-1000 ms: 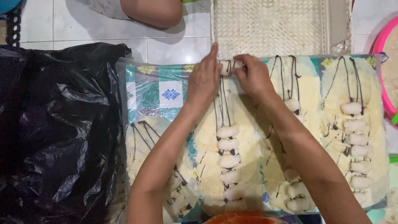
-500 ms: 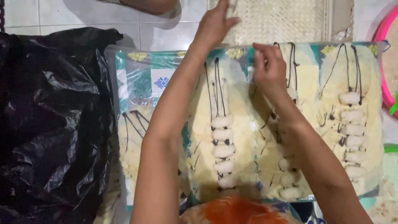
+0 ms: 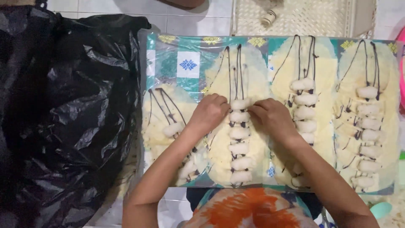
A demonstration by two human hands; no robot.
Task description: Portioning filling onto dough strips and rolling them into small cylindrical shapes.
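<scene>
From the head camera, a flat board covered in a patterned teal and white plastic sheet lies across the floor, and thin pale yellow oval wrappers are laid side by side along it, each streaked with dark lines.

Both hands work on the second wrapper from the board's left edge, which carries a column of small white rolled pieces running from its middle down to the board's near edge. The left hand has its fingers curled and pressed together, fingertips pinching the left end of the topmost white roll. The right hand mirrors it, fingers bunched and pinching the right end of the same roll, so the two hands almost meet over it.

The wrapper at the board's left edge holds a single white piece near its centre. The two wrappers toward the right edge each carry their own columns of white rolls.

A crumpled black plastic bag lies against the board's left edge. Beyond the far edge sits a cream woven tray with one small wrapped roll in it, on white floor tiles.
</scene>
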